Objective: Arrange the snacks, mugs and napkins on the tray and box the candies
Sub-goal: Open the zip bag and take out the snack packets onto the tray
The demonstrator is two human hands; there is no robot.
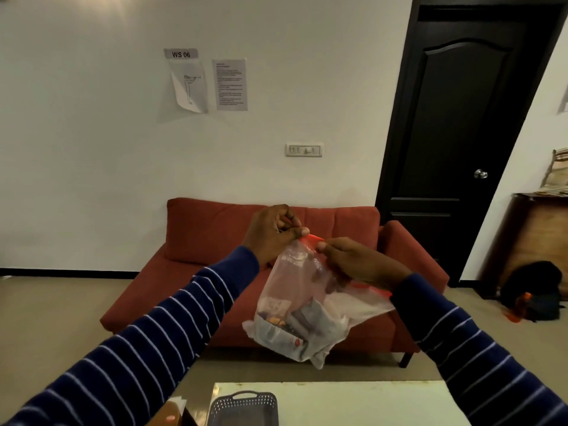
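A clear plastic zip bag (310,305) with a red seal strip hangs in the air in front of me, holding several small wrapped snacks or candies at its bottom. My left hand (272,233) pinches the red strip at the bag's top left corner. A little to the right, my right hand (359,261) pinches the same top edge, its fingers partly behind the plastic. Low in the view, a grey perforated tray (244,407) with a handle rests on a white table (368,401).
A red sofa (215,241) stands against the wall behind the bag. A black door (461,118) is at the right, with a wooden cabinet (534,238) and a dark backpack (534,290) on the floor beside it. A small carton (176,410) shows left of the tray.
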